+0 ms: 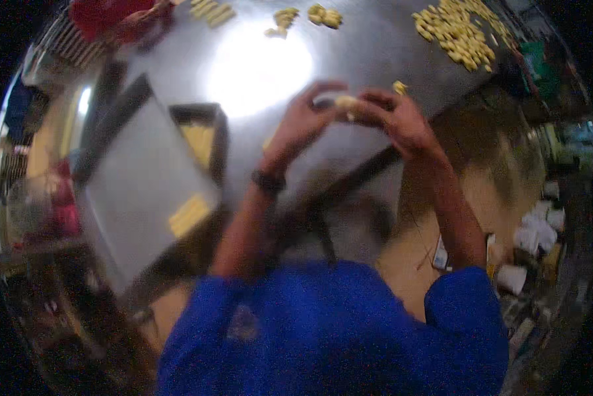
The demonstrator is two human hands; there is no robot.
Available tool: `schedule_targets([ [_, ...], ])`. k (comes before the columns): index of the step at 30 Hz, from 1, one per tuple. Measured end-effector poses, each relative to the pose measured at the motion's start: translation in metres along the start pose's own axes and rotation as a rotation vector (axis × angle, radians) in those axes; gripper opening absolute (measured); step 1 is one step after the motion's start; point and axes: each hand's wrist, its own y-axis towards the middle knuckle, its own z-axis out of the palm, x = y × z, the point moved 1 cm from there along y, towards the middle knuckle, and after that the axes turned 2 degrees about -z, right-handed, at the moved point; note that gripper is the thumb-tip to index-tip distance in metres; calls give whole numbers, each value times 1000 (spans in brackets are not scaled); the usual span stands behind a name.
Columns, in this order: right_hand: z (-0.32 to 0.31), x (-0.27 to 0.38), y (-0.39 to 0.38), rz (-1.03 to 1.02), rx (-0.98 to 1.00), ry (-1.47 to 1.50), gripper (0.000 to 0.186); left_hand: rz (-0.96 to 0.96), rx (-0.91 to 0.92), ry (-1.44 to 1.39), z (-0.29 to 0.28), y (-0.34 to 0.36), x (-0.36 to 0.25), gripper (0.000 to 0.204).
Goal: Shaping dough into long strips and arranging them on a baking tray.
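Above the near edge of the metal table (349, 56), my two hands meet over a small pale-yellow piece of dough (346, 103). My left hand (307, 120), with a dark band on its wrist, curls its fingers against the left end of the piece. Curled fingers of my right hand (402, 122) close on the other end. Motion blurs the fingertips, and they hide part of the dough. Just beyond my right hand a small yellow dough piece (400, 87) lies on the table.
To the left are a large grey tray (138, 178) with yellow dough strips (189, 215) and a smaller dark tray (218, 142) with more. At the far right lies a heap of dough pieces (455, 33). Another person's hand (138, 25) is by a red basin (101, 18).
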Motion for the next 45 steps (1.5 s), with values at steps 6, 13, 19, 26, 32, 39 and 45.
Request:
schedule_targets([
  [6, -74, -3, 42, -132, -11, -373, 44, -70, 207, 316, -3, 86, 8, 35],
  [13, -82, -109, 130, 171, -66, -1042, 66, 61, 354, 1248, -12, 160, 90, 45],
  [19, -131, -148, 123, 8, -249, -961, 68, -142, 191, 1044, -19, 162, 103, 34],
  [26, -125, -147, 121, 22, -176, -878, 64, -41, 350, 1333, -9, 163, 82, 34],
  [32, -121, -126, 114, 31, -185, -940, 63, 19, 496, 1521, -5, 182, 79, 32],
  [39, -122, -128, 110, -2, -268, -935, 61, -32, 328, 1257, -1, 169, 69, 54],
  [45, -125, -130, 106, -46, -279, -959, 58, -120, 320, 1388, 19, 177, 61, 71],
])
